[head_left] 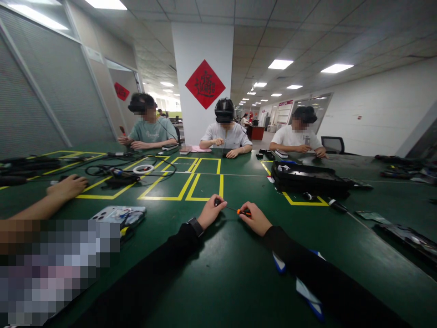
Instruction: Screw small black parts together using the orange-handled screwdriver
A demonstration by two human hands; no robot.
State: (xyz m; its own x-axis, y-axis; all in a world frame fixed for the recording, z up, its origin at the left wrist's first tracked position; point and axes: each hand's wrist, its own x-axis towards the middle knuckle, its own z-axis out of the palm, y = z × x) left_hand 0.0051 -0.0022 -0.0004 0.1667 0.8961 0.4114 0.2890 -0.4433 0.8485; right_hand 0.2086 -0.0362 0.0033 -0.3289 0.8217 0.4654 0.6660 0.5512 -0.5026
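Observation:
Above the green table (218, 282), my right hand (256, 219) grips a screwdriver (244, 212) by its orange and black handle. The thin shaft points left, toward my left hand (210, 214). Closed in a pinch, the left fingers hold a small black piece (217, 202), mostly covered by the fingers, so its kind cannot be made out. The shaft's tip reaches the left fingertips; whether it touches the black piece I cannot tell. A dark watch sits on my left wrist.
Yellow tape rectangles (205, 199) mark the table ahead. A black open case (307, 177) stands right of centre, with cables (119, 171) at left. Blue-white items (309, 291) lie by my right forearm. Another person's hand (70, 186) rests at left; several people sit across.

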